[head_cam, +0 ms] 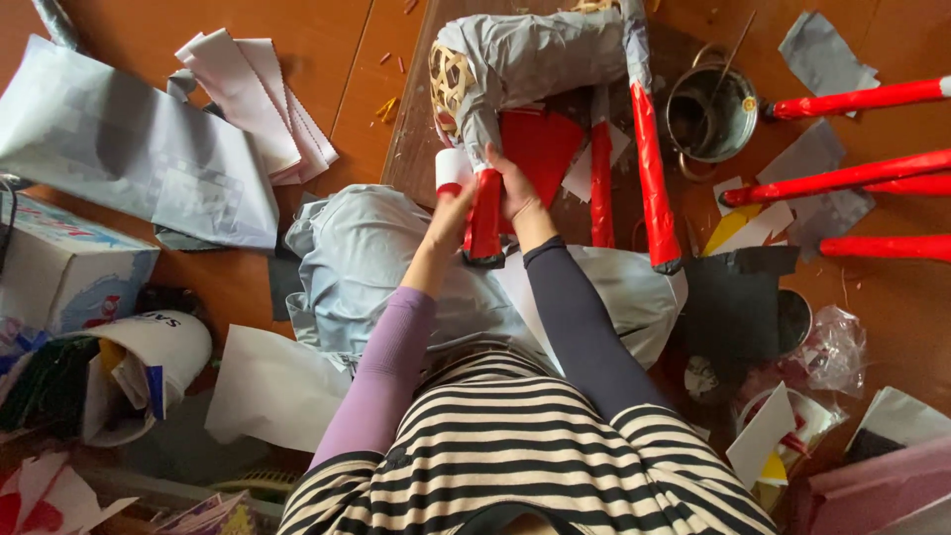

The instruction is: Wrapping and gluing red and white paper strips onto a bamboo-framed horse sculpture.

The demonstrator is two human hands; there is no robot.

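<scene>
A woven bamboo frame figure (540,54) covered in grey paper lies on a dark board, its legs wrapped in red paper. My left hand (451,213) and my right hand (515,193) close around one red-wrapped leg (484,218) from either side. A white and red piece (453,170) sits by my left fingers; whether it is a roll or a paper strip I cannot tell. Two more red legs (654,178) point toward me on the right. Red paper sheets (540,144) lie under the figure.
A metal pot (708,114) with a stick stands at the back right. Red-wrapped sticks (852,178) lie at right. Grey cloth covers my lap (357,258). Paper sheets (129,149), a box (59,267) and a bucket (149,367) crowd the left floor.
</scene>
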